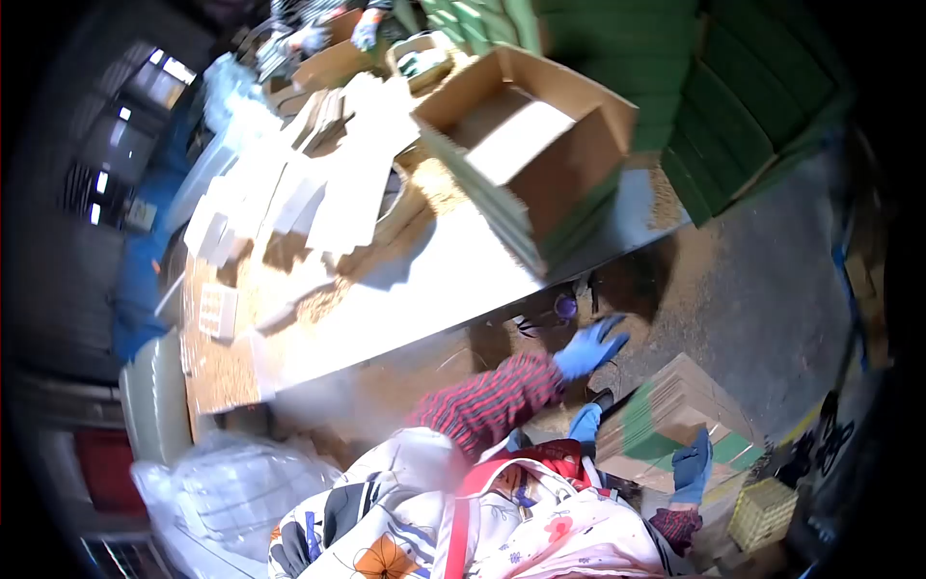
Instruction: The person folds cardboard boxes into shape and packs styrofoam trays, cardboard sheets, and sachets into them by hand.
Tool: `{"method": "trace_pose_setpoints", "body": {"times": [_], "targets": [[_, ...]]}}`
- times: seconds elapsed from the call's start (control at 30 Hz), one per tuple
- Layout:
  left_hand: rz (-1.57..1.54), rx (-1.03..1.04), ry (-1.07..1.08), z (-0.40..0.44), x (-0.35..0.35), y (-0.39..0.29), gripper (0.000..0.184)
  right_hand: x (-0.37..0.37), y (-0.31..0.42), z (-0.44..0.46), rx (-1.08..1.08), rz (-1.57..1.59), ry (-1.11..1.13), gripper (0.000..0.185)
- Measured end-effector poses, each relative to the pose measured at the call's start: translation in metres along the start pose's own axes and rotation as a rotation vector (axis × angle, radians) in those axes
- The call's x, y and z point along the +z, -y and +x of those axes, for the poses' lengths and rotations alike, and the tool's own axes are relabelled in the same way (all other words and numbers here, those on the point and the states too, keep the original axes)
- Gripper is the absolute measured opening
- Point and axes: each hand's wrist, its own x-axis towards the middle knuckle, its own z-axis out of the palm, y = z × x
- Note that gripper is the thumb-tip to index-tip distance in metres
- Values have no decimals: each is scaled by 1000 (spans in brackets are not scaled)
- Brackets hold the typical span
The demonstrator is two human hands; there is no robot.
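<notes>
White floral-print fabric [405, 526] is seen closest up, bottom centre. Mid-frame is filled by a long white tabletop [386, 328], with a big open brown-and-green cardboard box [569, 174] parked on it. Lower right, a blocky brown cardboard bundle with green bands [675, 415] is overlapped by the blue-gloved right hand [691, 468]; whether it's gripped can't be told. Right of centre, the blue-gloved left hand [588, 349] is splayed, nothing held.

Gloved left hand [585, 351] outstretched, fingers [614, 344] spread; right hand [691, 469] closer in.

Green-banded brown carton [675, 415], checked sleeve [497, 398]
</notes>
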Motion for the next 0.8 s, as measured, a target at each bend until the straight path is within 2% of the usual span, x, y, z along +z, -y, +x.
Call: {"method": "trace_pose_setpoints", "body": {"times": [0.03, 0.07, 0.13, 0.2, 0.27, 0.33, 0.37, 0.4, 0.43, 0.47, 0.5, 0.53, 0.57, 0.6, 0.63, 0.7, 0.77, 0.8], "targets": [[-2, -66, 72, -38, -12, 10, 58, 12, 0, -21, -82, -14, 8, 12], [-282, -140, 38, -79, -12, 41, 54, 24, -1, -41, -165, -28, 15, 11], [-696, -272, -146, -163, -32, 78, 54, 54, 2, -69, 64, 551, 477, 13], [-927, -481, -270, -219, -82, 72, 57, 124, 2, -122, 75, 525, 578, 15], [-1023, -531, -353, -261, -119, 70, 62, 193, -1, -181, 161, 515, 692, 18], [-1236, -346, -622, -285, -170, 21, 64, 257, -3, -232, 188, 520, 793, 20], [-1352, -117, -807, -291, -198, 2, 65, 283, -4, -256, 160, 515, 851, 21], [-1510, 14, -583, -312, -246, -54, 65, 301, -5, -277, 118, 466, 888, 22], [-1494, 176, -613, -323, -275, -70, 64, 316, -6, -294, 78, 415, 924, 24], [-1390, 240, -750, -332, -299, -101, 65, 332, -4, -310, 64, 411, 929, 24], [-1256, 325, -764, -344, -319, -112, 67, 348, -1, -324, -93, 187, 996, 19], [-1269, 252, -863, -358, -333, -116, 68, 359, 1, -329, -181, 79, 1018, 18], [-1247, 273, -921, -365, -344, -117, 68, 371, 3, -335, -272, -27, 1035, 19], [-1142, 364, -918, -369, -353, -112, 67, 382, 2, -334, -821, -377, 1045, 22], [-1037, 448, -916, -371, -360, -104, 67, 393, -1, -332, -541, -205, 1136, 21], [-972, 439, -898, -365, -373, -80, 64, 415, -9, -329, 50, 203, 1144, 20], [-943, 420, -1037, -346, -381, -56, 59, 437, -28, -294, -469, -293, 1119, 24], [-565, 404, -1103, -340, -380, -18, 50, 447, -35, -274, -845, -500, 1151, 27]]}}
